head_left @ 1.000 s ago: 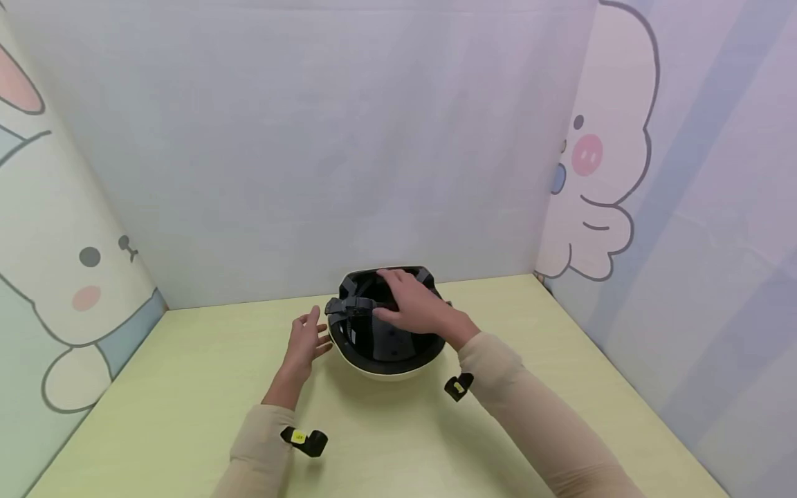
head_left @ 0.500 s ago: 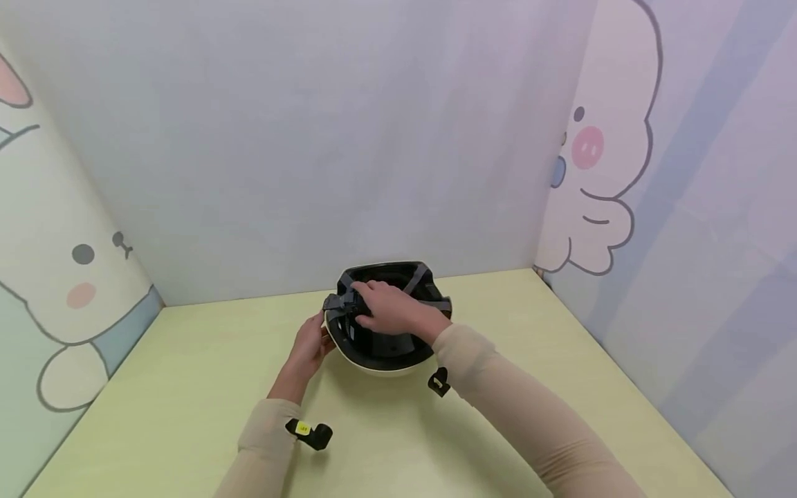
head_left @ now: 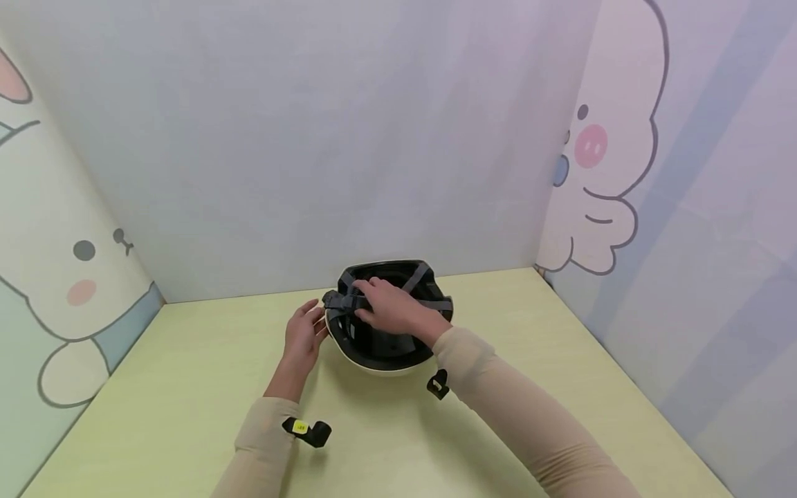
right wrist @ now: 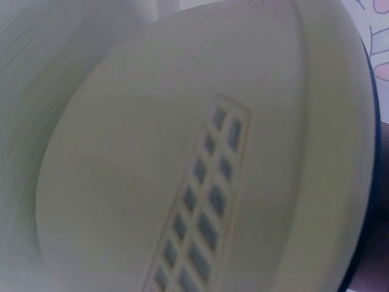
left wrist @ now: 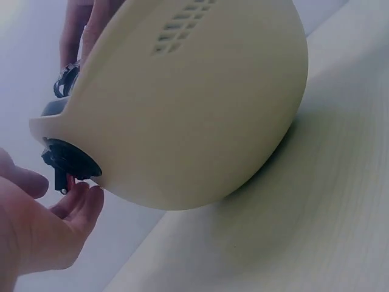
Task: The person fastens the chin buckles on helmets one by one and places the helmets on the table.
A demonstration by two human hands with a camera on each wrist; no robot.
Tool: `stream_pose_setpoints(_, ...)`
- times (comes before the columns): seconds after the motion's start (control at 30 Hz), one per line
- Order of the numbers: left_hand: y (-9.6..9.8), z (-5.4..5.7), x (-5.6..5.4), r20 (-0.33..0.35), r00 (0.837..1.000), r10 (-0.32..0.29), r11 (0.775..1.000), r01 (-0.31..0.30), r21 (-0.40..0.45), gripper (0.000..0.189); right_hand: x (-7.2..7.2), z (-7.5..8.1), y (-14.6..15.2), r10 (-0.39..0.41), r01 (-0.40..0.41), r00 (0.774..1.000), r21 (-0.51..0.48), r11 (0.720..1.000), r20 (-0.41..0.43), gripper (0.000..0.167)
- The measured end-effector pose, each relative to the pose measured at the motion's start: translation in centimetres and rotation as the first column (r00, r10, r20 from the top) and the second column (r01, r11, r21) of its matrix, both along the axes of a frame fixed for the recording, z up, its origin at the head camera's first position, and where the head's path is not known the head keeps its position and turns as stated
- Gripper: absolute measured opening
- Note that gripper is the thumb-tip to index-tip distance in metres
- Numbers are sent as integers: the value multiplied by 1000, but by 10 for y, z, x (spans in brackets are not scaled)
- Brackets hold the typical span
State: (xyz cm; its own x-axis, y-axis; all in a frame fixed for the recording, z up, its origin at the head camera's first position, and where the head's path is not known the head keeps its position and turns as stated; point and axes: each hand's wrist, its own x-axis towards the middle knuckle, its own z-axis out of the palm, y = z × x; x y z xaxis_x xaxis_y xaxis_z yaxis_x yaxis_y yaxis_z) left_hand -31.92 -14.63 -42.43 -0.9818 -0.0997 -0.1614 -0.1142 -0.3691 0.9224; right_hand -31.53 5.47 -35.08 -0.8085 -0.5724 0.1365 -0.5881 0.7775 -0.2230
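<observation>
A cream hard helmet (head_left: 380, 372) rests dome-down on the table, its black interior (head_left: 392, 349) facing up. Grey straps (head_left: 438, 304) cross inside it. Over the opening, my right hand (head_left: 391, 308) pinches a dark strap with a buckle (head_left: 344, 303) near the left rim; its fingertips partly hide the strap. My left hand (head_left: 303, 339) is beside the helmet's left side, fingers loosely bent. In the left wrist view, that hand's fingertips (left wrist: 91, 204) lie just under a round black fitting (left wrist: 72, 159) on the shell, with the thumb apart from them.
The pale yellow-green table (head_left: 187, 415) ends at a plain light backdrop (head_left: 311, 138). Cartoon-printed panels (head_left: 598, 159) stand at left and right. A black wrist camera (head_left: 308, 432) sits on the left sleeve, another camera (head_left: 438, 384) on the right.
My right hand has moved left and down onto the strap and buckle. The left hand came up to the helmet's side, then drew slightly back. The helmet has hardly shifted.
</observation>
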Motion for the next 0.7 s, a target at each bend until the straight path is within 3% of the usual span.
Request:
stream_pose_setpoints(0.23,-2,7,0,-36,998,56,994,-53,100,49,0,-5,0,11,-12,1000,-93,996,-13,46)
stream_pose_setpoints(0.5,-2,5,1,-61,995,81,994,-76,76,43,0,-7,-3,66,-84,993,-199,976,-98,41)
stream_pose_setpoints(0.7,-1,5,3,-86,993,84,996,-80,45,37,0,-7,-7,75,-94,993,-234,968,-87,40)
